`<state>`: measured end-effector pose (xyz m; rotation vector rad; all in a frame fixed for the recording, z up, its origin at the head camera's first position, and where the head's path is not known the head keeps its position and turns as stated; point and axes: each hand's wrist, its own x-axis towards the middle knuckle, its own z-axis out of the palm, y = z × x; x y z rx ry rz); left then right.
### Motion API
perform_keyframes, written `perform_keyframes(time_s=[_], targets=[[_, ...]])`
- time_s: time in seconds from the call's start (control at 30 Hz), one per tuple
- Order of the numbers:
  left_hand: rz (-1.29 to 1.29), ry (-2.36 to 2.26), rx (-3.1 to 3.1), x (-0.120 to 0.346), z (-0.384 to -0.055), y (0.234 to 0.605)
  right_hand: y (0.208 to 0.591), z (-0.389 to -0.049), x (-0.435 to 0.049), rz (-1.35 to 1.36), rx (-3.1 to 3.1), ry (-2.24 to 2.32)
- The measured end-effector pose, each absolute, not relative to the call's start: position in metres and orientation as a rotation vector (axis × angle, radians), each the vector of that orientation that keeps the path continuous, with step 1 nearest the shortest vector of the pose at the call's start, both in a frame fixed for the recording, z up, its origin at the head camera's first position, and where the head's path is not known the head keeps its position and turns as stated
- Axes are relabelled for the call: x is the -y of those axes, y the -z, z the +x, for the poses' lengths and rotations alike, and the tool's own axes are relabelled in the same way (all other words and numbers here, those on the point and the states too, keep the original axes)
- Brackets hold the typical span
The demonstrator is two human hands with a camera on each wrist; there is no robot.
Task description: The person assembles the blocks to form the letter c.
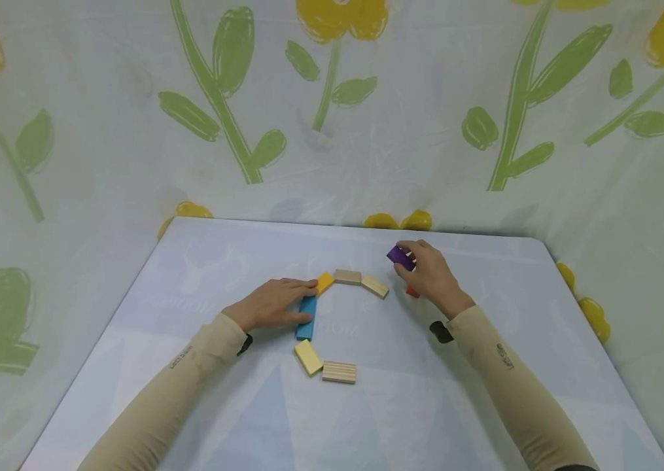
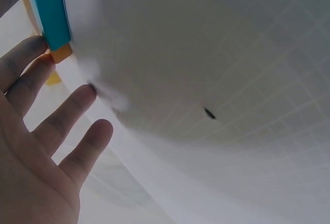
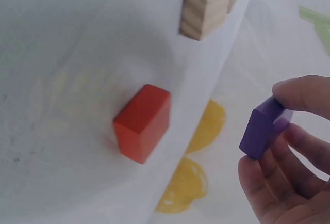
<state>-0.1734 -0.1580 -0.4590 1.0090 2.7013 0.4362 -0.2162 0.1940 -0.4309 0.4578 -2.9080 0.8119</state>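
Note:
My right hand point(image 1: 430, 271) pinches a purple block point(image 3: 258, 128) between thumb and fingers, raised over the far right part of the table. Below that hand, a red block point(image 3: 143, 123) sits on the tabletop, mostly hidden by the hand in the head view. With fairly straight fingers, my left hand point(image 1: 273, 304) rests against a blue block point(image 1: 306, 319) and an orange block point(image 1: 324, 283). Beyond the orange one, two plain wooden blocks, one straight point(image 1: 347, 277) and one slanted point(image 1: 375, 286), continue a curved row.
Nearer me, a pale yellow block point(image 1: 308, 358) and a grooved wooden block point(image 1: 339, 372) extend the row from the blue block's near end. All lie on a light blue-white table point(image 1: 402, 412). A flower-printed curtain point(image 1: 402, 131) hangs behind the table's far edge.

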Motion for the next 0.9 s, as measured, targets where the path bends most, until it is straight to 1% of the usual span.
perform_keyframes(time_s=[0.6, 0.9], targets=[[1.011, -0.429, -2.702, 0.158, -0.175, 0.46, 0.405, -0.186, -0.201, 0.796, 2.585, -0.853], [1.004, -0.436, -2.704, 0.156, -0.174, 0.459, 0.396, -0.174, -0.206, 0.869, 2.503, -0.814]])
